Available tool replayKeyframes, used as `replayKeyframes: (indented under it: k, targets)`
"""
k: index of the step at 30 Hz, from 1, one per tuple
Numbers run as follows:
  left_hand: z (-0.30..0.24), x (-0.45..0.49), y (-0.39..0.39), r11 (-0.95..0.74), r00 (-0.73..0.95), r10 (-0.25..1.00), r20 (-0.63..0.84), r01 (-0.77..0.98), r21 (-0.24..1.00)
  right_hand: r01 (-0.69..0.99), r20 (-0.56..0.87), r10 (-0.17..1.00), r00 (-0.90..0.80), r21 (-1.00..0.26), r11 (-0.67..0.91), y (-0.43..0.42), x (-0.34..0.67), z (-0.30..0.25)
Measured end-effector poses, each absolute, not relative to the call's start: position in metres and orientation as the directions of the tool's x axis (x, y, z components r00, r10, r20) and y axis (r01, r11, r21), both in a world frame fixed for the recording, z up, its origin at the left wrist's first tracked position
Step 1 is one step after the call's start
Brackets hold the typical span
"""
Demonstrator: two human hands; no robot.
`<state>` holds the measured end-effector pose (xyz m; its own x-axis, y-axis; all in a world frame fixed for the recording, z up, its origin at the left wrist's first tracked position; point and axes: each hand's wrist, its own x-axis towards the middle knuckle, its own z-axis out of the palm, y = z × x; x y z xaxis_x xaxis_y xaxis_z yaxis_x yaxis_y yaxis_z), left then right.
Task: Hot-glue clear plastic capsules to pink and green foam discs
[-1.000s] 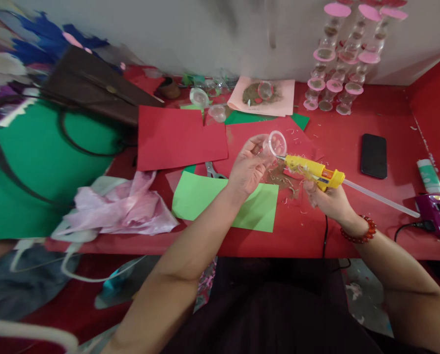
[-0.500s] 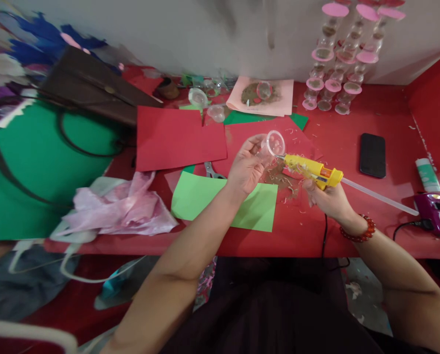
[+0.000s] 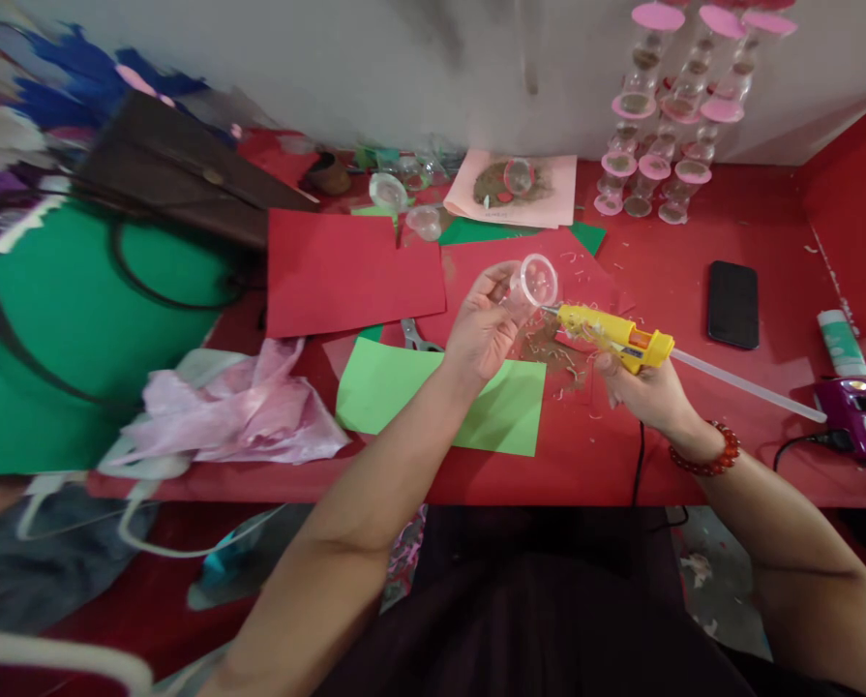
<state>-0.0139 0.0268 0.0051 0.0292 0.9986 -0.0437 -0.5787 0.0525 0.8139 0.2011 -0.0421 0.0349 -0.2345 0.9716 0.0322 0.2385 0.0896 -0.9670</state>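
Note:
My left hand point(image 3: 485, 329) is closed round a small clear plastic cup point(image 3: 536, 281), tipped so its open rim faces right. My right hand point(image 3: 646, 392) grips a yellow glue gun point(image 3: 613, 334) with a long clear glue stick point(image 3: 748, 387) sticking out behind. The gun's nozzle touches the cup's rim. Both hands hover above a red table point(image 3: 694, 252), over a patch of brown crumbs and paper scraps point(image 3: 555, 353).
Red sheets point(image 3: 352, 271), a light green sheet point(image 3: 439, 397), scissors point(image 3: 414, 336), a pink plastic bag point(image 3: 236, 407), a black phone point(image 3: 732, 303), a glue tube point(image 3: 843, 344) and a purple device point(image 3: 857, 416) lie around. Stacked cups with pink discs point(image 3: 657, 116) stand at the wall.
The cup and the glue gun have shifted very slightly left and up; the nozzle stays at the rim.

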Motion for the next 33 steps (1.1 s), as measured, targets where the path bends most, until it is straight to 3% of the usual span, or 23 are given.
replayKeyframes:
  k: [33]
  targets:
    - [-0.0023, -0.0221, 0.0329, 0.04, 0.039, 0.999, -0.021, -0.588, 0.808, 0.163, -0.009, 0.978, -0.209, -0.986, 0.026, -0.0362, 0.2035, 0.0326]
